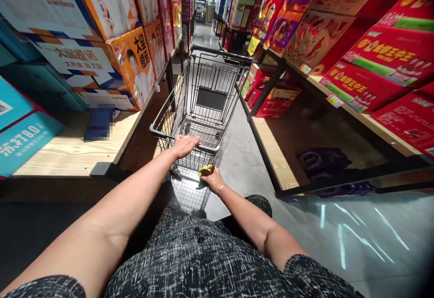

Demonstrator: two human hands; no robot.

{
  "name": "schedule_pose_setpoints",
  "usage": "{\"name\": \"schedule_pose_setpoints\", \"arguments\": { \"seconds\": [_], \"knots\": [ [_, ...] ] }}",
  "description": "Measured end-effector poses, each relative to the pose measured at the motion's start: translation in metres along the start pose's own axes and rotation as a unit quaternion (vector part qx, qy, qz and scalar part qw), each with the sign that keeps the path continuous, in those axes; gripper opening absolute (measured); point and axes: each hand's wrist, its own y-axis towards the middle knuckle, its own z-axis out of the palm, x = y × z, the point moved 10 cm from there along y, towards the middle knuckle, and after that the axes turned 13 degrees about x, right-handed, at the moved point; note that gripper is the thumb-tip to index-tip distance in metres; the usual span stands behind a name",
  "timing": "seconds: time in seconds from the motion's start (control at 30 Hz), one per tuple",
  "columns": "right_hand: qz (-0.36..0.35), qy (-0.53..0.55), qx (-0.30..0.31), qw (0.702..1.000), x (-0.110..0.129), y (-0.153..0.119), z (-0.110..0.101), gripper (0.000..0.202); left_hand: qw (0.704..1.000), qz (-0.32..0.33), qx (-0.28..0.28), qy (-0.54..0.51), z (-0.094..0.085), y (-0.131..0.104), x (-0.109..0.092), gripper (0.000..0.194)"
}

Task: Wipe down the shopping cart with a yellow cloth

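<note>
A black wire shopping cart stands in the aisle in front of me, and its basket holds nothing that I can see. My left hand lies over the cart's grey handle bar, its fingers pointing right along the bar. Just behind the handle, lower and to the right, my right hand is closed on a small yellow-green item with a dark part; what it is I cannot make out. A thin bracelet circles the right wrist.
On the left, a wooden shelf bears orange and white boxes and teal boxes. Along the right, a shelf carries red gift boxes, with dark purple packages below. The aisle runs ahead between them.
</note>
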Motion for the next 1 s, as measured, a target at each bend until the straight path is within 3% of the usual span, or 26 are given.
{"name": "schedule_pose_setpoints", "arguments": {
  "seconds": [0.1,0.27,0.37,0.5,0.67,0.87,1.0],
  "knots": [
    [-0.04,-0.047,-0.007,0.998,0.025,-0.007,-0.042,0.02,1.0,0.013,0.0,-0.02,-0.001,-0.002,-0.001,0.073],
    [-0.032,-0.085,-0.205,0.974,0.062,-0.023,-0.154,0.032,0.997,0.026,-0.018,-0.073,-0.004,-0.005,-0.004,0.07],
    [-0.007,-0.106,-0.176,0.979,0.058,-0.015,-0.181,0.028,0.996,0.04,0.0,-0.074,0.0,-0.005,-0.008,0.074],
    [-0.038,-0.09,-0.073,0.993,0.025,-0.014,-0.192,0.033,0.997,0.046,0.022,-0.051,0.005,-0.004,-0.012,0.077],
    [-0.036,-0.063,-0.01,0.997,-0.05,-0.002,-0.22,0.044,0.998,0.049,0.016,-0.02,0.007,-0.004,-0.019,0.062],
    [0.144,-0.07,-0.032,0.987,-0.13,0.052,-0.26,0.037,0.998,0.065,0.011,-0.002,0.013,-0.003,-0.027,0.057],
    [0.201,-0.074,-0.027,0.976,-0.13,0.062,-0.256,0.03,0.998,0.059,-0.011,-0.018,0.011,-0.004,-0.02,0.054]
  ]
}}
